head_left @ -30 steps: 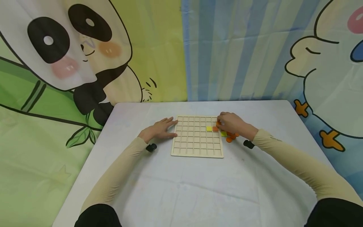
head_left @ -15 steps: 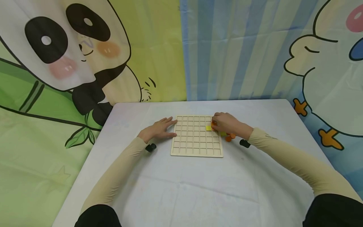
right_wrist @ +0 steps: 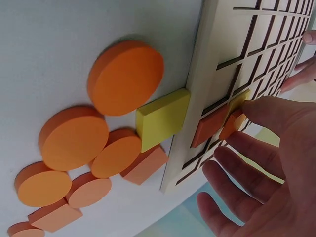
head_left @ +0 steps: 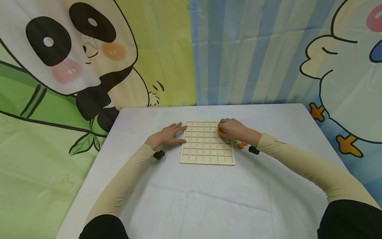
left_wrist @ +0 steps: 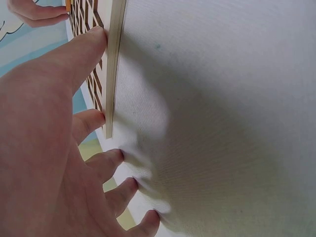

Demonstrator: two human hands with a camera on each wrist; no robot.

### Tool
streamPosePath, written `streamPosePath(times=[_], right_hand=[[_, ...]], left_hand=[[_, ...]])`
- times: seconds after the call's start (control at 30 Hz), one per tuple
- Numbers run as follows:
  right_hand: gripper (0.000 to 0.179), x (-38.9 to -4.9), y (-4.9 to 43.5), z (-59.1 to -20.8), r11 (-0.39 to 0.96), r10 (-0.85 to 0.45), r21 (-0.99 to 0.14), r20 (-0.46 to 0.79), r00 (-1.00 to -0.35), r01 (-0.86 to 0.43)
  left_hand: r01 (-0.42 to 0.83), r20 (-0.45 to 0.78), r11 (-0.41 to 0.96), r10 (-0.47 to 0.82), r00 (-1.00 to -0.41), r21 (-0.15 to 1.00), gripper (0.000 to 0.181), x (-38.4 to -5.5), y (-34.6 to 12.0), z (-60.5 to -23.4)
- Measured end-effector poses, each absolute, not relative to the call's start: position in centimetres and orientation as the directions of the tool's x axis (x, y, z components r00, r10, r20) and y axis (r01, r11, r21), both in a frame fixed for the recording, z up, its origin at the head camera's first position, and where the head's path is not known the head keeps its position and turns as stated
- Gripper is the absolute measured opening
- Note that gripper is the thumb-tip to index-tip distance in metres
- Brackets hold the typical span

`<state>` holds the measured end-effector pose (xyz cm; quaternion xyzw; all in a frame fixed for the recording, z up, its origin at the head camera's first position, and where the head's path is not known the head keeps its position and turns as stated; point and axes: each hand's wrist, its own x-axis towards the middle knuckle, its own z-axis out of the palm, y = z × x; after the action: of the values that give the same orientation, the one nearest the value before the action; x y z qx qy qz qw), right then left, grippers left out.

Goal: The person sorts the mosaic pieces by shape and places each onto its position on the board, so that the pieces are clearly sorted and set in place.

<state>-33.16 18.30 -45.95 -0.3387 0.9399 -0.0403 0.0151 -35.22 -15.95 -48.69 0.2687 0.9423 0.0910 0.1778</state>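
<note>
Both arms are covered in long, close-fitting beige sleeves. The left sleeve [head_left: 122,181], nearer the tabletop's [head_left: 209,199] left edge, puckers into fine creases partway along; the right sleeve [head_left: 301,162], overlapping the tabletop's right edge, has a faint darker mark [head_left: 280,142] near its cuff and shallow folds farther up. Above them come broader black coverings with rounded ends, a left black sleeve [head_left: 104,228] and a right black sleeve [head_left: 349,220]. A small, black, rounded left wrist camera [head_left: 159,155] and right wrist camera [head_left: 254,150] sit by the cuffs. The left hand [head_left: 168,136] and right hand [head_left: 234,129] are bare.
</note>
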Motion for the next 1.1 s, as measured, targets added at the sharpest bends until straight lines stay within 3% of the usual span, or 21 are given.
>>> streamPosePath(times=[1.1], right_hand=[[0.022, -32.5, 16.2, -46.7, 0.732, -0.675, -0.072, 0.058, -0.736, -0.677]], left_hand=[[0.469, -0.284, 0.839, 0.537, -0.794, 0.274, 0.086, -35.1, -15.8, -48.4]])
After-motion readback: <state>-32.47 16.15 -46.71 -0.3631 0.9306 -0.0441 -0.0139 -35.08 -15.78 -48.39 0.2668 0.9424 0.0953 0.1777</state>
